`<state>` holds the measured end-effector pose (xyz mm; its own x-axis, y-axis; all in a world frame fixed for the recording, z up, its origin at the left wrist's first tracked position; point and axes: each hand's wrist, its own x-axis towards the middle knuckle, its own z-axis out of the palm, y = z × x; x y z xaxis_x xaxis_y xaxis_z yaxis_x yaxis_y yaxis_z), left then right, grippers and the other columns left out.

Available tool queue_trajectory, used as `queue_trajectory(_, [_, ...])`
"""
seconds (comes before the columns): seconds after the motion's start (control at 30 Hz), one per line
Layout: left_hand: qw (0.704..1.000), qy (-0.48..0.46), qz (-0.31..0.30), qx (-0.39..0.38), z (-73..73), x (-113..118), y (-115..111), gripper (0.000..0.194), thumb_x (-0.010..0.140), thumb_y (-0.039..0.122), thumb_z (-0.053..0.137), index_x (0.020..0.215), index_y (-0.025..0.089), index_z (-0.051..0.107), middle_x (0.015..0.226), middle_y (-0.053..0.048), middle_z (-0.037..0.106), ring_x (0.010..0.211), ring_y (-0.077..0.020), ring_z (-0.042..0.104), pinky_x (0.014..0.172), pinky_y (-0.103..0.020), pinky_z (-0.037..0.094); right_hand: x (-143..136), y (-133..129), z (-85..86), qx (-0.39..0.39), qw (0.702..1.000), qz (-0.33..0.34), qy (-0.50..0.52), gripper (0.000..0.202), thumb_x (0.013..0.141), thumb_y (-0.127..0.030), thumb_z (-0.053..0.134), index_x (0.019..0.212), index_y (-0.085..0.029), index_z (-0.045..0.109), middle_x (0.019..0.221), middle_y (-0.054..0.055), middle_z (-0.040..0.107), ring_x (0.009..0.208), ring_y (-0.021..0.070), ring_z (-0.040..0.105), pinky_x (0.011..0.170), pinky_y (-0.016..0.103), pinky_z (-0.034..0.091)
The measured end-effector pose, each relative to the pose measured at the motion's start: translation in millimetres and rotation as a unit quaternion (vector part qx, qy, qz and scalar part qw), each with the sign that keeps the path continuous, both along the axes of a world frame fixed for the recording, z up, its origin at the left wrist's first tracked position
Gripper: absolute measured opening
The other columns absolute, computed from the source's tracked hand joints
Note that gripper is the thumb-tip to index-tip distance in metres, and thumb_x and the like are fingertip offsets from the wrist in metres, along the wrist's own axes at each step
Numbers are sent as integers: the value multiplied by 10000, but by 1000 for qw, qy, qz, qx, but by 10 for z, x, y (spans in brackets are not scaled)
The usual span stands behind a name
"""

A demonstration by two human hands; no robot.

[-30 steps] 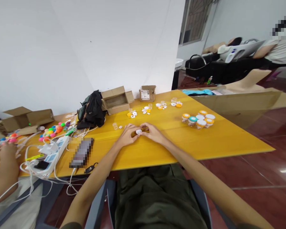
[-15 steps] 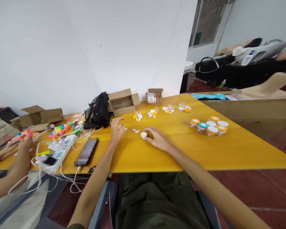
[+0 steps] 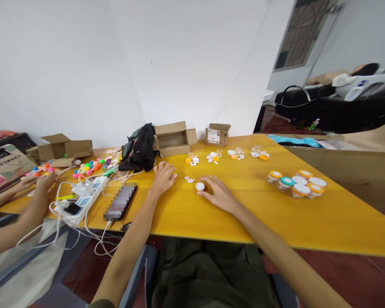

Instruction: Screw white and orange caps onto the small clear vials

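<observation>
On the yellow table [image 3: 186, 214], my right hand [image 3: 218, 192] is open, its thumb and fingers spread beside a small round white piece [image 3: 199, 186]. The piece sits at the thumb side, and a thin gap seems to separate it from the fingers. To the left, my left hand [image 3: 163, 177] reaches over the table with its palm down and fingers curled; small white pieces [image 3: 175, 176] show at its fingertips. Whether it grips any of them is too small to tell. Between the hands lie several small white cut-out pieces [image 3: 189, 180].
Lidded jars [image 3: 300, 189] stand at the right. Along the back are piles of white and orange parts [image 3: 234, 155], cardboard boxes [image 3: 173, 140] and a black bag [image 3: 141, 149]. Phone [image 3: 122, 202], power strip [image 3: 86, 201] and another person's hands [image 3: 45, 182] are at the left.
The view has shifted, so most things appear further right. My left hand has turned palm down with its fingers lowered to the small pieces. My right hand has loosened from the round white piece.
</observation>
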<state>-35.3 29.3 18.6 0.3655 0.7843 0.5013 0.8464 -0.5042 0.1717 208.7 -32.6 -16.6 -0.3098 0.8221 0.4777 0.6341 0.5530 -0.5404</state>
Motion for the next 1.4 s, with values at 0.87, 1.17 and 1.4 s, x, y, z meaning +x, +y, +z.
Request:
queue_trajectory(0.87, [996, -60, -71, 7, -117, 240, 1, 318, 956, 152, 420, 1064, 282, 689, 995, -71, 632, 989, -233, 507, 834, -390, 330, -492, 310, 229, -25, 988, -77, -130, 193, 885, -190, 542, 913, -235, 727, 953, 129, 710, 921, 283, 668, 811, 379, 494])
queue_trajectory(1.17, [970, -146, -190, -46, -148, 442, -69, 286, 974, 208, 408, 1008, 240, 690, 923, -55, 605, 873, -197, 548, 815, -328, 437, -305, 433, 178, -95, 956, -36, 274, 161, 823, -330, 578, 844, -243, 711, 866, 31, 757, 810, 224, 691, 804, 380, 548])
queue_trajectory(1.4, [953, -247, -162, -60, -147, 471, -74, 265, 971, 273, 441, 959, 225, 701, 901, -52, 617, 852, -181, 579, 796, -314, 490, -336, 437, 215, -179, 894, 24, 410, 373, 705, -591, 667, 767, -223, 680, 775, 33, 720, 791, 208, 679, 692, 323, 566])
